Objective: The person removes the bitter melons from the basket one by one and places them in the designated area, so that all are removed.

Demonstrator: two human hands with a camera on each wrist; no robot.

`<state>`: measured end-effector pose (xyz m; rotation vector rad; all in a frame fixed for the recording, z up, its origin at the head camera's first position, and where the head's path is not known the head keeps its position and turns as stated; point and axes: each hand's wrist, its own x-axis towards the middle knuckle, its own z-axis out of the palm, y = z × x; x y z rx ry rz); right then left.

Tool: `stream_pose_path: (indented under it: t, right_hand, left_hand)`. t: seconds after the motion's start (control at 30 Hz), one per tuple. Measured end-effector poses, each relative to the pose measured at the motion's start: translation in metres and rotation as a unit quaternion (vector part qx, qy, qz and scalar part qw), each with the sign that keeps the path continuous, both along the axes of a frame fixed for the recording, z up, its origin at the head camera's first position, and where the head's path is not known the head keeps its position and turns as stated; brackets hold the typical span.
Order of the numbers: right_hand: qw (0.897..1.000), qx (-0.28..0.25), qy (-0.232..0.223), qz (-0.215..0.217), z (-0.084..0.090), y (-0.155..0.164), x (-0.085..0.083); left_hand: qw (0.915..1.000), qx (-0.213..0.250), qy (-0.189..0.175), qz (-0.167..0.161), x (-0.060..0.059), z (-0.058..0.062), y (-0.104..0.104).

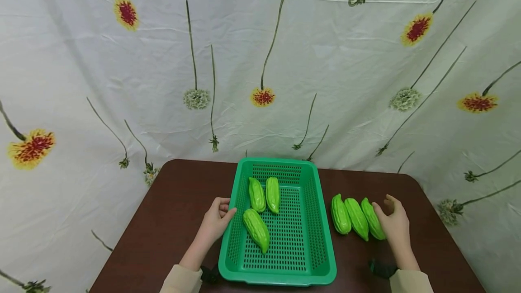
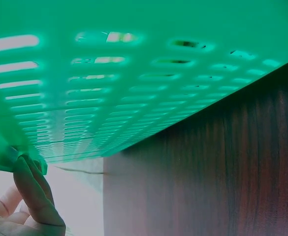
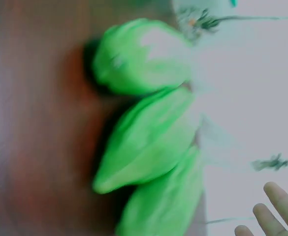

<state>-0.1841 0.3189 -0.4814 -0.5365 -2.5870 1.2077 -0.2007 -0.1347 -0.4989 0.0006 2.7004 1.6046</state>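
The basket (image 1: 315,220) was glossy green plastic, perforated with slots. The bitter gourds (image 1: 357,217) looked smooth, shiny and ridged. The table (image 1: 171,211) was dark, matt wood grain; the backdrop (image 1: 325,67) was creased printed cloth.

The head view is evenly and softly lit, bright overall, with only faint shadows under the gourds (image 1: 357,217) on the dark desk (image 1: 171,211). Its wide lens bends the edges — the flowered cloth (image 1: 325,67) curves outward toward the corners. The left wrist view sits so close to the green basket (image 2: 134,73) that its wall glows translucent and soft, light shining through the slots. The right wrist view is heavily blurred — gourds smeared, cloth washed out to near white, fingers (image 3: 276,201) pale at the corner.
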Motion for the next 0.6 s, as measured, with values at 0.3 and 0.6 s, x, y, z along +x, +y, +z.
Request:
stream_pose_path:
  t: [0.3,0.6]
  right_hand:
    - [0.998,-0.015,0.062,0.019,0.034,-0.027,-0.011]
    - [0.992,-0.049,0.100,0.060,0.055,-0.057,-0.024]
  left_hand:
    - [1.0000,0.003,0.001,-0.002,0.000,0.000,0.000]
    - [1.0000,0.003,0.001,0.000,0.001,0.001,0.000]
